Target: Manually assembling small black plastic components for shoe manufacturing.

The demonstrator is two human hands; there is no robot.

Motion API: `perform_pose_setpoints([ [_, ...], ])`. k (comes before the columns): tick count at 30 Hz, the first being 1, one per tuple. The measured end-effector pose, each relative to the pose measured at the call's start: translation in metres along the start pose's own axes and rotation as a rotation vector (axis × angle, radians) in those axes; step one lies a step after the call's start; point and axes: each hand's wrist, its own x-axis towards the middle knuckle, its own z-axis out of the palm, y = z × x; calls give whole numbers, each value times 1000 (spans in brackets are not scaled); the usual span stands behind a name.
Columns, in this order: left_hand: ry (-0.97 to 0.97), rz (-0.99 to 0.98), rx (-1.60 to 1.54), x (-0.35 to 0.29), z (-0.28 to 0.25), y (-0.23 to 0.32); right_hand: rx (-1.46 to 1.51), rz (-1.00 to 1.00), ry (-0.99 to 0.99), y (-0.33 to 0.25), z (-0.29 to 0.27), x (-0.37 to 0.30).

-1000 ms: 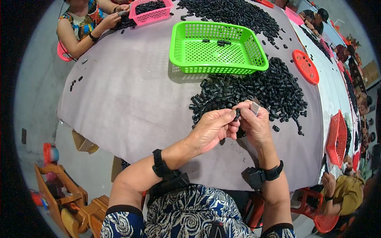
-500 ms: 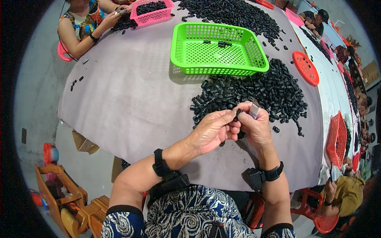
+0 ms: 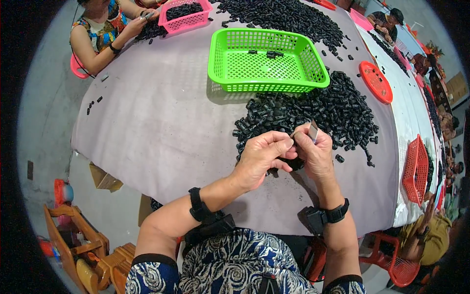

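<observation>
The right hand (image 3: 316, 151) grips 1 flat metal blade (image 3: 313, 131), its fingertips meeting the pinching left hand (image 3: 262, 159), whose contents are mostly hidden, over the near edge of piled black cylindrical fittings (image 3: 342, 105).

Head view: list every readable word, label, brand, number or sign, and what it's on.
None readable.
Flat blade in the right hand: any marking too small to read.
Black parts: too small to read.
Green basket: no lettering visible.
Cardboard box, far right: too blurred to read.
</observation>
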Motion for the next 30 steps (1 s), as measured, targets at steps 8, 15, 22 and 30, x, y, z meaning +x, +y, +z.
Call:
perform_pose_setpoints([
  [8,19,-6,-33,1,-3,-1,-19,22,5,-2,-1,-1],
  [15,-50,-61,-92,3,-6,2,-116,-119,-65,-10,8,-1],
  [22,-90,-121,-102,4,-8,4,-49,-12,-56,-10,4,-2],
  [30,-173,-139,-201,5,-10,2,60,32,-46,-5,2,-2],
])
